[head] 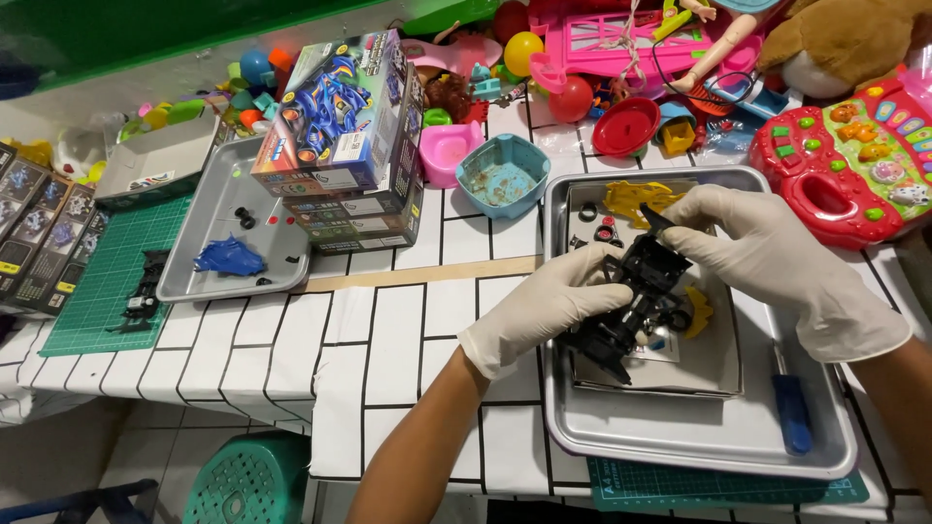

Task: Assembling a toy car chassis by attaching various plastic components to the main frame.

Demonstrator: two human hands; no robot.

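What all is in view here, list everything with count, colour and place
toy car chassis: one, black, held over the right tray
right tray: one, silver, front right of the table
yellow body part: one, yellow, back of the right tray
screwdriver: one, blue handle, right side of the right tray
left tray: one, silver, left of centre
blue body shell: one, blue, in the left tray
boxes: a stack, count unclear, mostly blue print, on the left tray's right edge
bowl: one, teal, behind the table's middle
cutting mat: one, green, far left
toy keyboard: one, red, far right
stool: one, green, under the table
left hand: white glove, gripping the chassis
right hand: white glove, on the chassis top
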